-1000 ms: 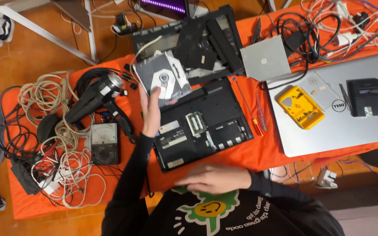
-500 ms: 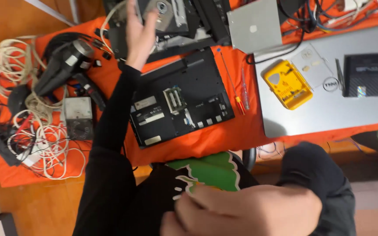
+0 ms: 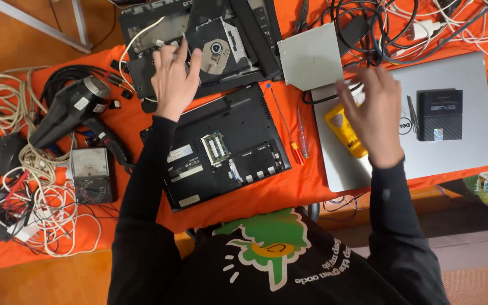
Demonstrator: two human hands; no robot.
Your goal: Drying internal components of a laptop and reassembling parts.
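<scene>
- The bench (image 3: 289, 186) in front of you is covered with an orange cloth and crowded with parts and cables.
- A closed silver laptop (image 3: 464, 152) lies on the right side, with a small black box (image 3: 439, 114) on its lid.
- An opened black laptop (image 3: 221, 149) lies bottom-up right in front of you, its boards showing.
- A second stripped black laptop shell (image 3: 142, 22) sits at the far edge.
- A black hair dryer (image 3: 69, 110) lies to the left among pale cable coils (image 3: 1, 107), with a dial meter (image 3: 90, 175) just beside it.
- A flat grey metal plate (image 3: 312, 56) lies between the shell and the silver laptop.
- The disc drive (image 3: 218, 45) rests on the stripped shell, its round hub facing up.
- Your left hand (image 3: 173, 79) lies flat, fingers spread, touching the drive's left edge; it grips nothing.
- Your right hand (image 3: 371, 110) hovers open and empty above a yellow tool (image 3: 345, 130), blurred.
- A red-handled screwdriver (image 3: 286, 127) lies beside the opened laptop.
</scene>
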